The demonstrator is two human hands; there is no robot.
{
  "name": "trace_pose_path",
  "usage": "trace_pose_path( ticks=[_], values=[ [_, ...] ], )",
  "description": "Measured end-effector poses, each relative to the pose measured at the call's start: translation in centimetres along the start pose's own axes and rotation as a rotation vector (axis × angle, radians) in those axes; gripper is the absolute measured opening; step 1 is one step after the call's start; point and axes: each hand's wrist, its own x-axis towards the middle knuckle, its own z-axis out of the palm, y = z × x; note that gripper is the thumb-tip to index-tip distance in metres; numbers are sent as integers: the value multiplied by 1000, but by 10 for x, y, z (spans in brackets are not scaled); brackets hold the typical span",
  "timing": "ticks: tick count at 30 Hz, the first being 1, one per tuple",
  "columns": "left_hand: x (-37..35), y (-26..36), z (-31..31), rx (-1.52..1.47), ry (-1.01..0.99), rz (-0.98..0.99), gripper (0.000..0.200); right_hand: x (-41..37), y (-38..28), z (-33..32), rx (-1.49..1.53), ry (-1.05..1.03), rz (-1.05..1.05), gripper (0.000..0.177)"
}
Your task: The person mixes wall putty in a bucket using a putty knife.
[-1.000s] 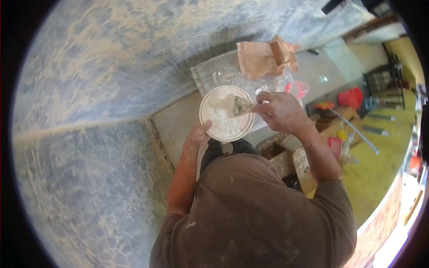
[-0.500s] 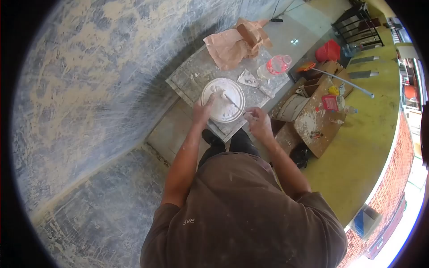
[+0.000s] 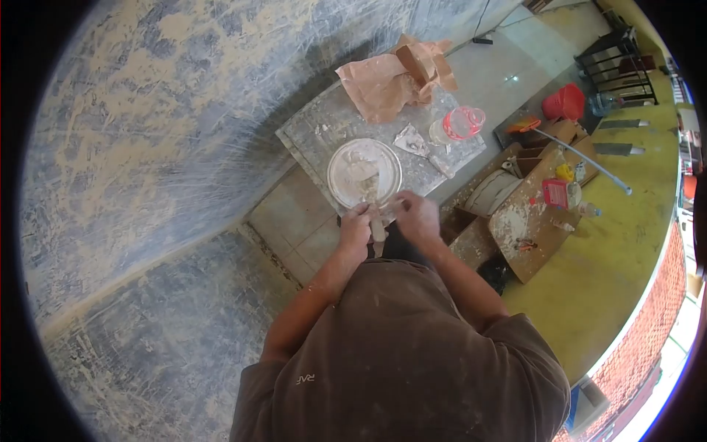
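A round tub (image 3: 332, 177) of white paste sits on the worn tabletop at its near edge. A scraper (image 3: 378, 230) lies across the tub's near rim, its handle towards my body. My left hand (image 3: 356, 227) is closed at the scraper, fingers pressed against its side. Just right of the scraper is my right hand (image 3: 417, 217), fingers bent together near the rim; what they hold is too small to tell. Both hands are dusted white. Beyond the tub lies a paste-covered trowel (image 3: 412, 141), beside a clear bottle with a red label (image 3: 461, 124).
Torn brown paper (image 3: 379, 87) lies on the far part of the table (image 3: 305, 136). A patchy plastered wall (image 3: 169, 125) rises at the left. On the right are a wooden cabinet (image 3: 519, 228) lying on the floor, a red bucket (image 3: 565, 102) and a black metal rack (image 3: 617, 66).
My left hand has moved from over the tub down to its near rim. The scraper has swung with its handle towards my body. My right hand has come closer to my left hand.
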Motion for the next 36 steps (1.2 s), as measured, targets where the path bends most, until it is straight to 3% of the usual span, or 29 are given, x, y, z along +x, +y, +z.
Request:
trace_pose_path(
  ticks=[1, 3, 6, 8, 10, 12, 16, 17, 21, 25, 27, 30, 36],
  values=[
    [-7, 5, 6, 22, 25, -2, 19, 14, 16, -6, -57, 62, 11, 38],
    [-5, -1, 6, 11, 25, 44, 17, 42, 46, -19, -451, 536, -257, 45],
    [-2, -11, 3, 12, 32, 93, 17, 73, 75, -29, -573, 363, -118, 49],
    [-3, -15, -1, 24, 42, 92, 17, 84, 93, -33, -535, 261, -204, 50],
    [-3, -12, -1, -3, 31, 132, 16, 82, 80, -40, -503, 165, -286, 51],
    [-2, -10, -2, -28, 38, 129, 14, 65, 59, -52, -358, 39, -169, 48],
    [-4, -6, -3, -27, 60, 165, 10, 6, 14, -67, -309, 85, -241, 40],
    [-1, -9, -4, -27, 56, 159, 10, -11, -8, -69, -310, 7, -277, 37],
    [1, -18, -4, -191, -2, 211, 21, -39, -51, -33, -309, -152, -261, 35],
    [-5, -29, -1, -167, 69, 235, 24, -16, -69, -11, -410, -154, -226, 34],
    [-15, -32, 0, -185, 42, 215, 24, 5, -59, 1, -471, -13, -372, 30],
    [-12, -29, -6, -225, -14, 168, 24, 29, -63, -14, -380, 27, -398, 27],
    [-22, -15, -16, -416, 27, 58, 19, 33, -68, -31, -253, -74, -323, 28]
  ],
)
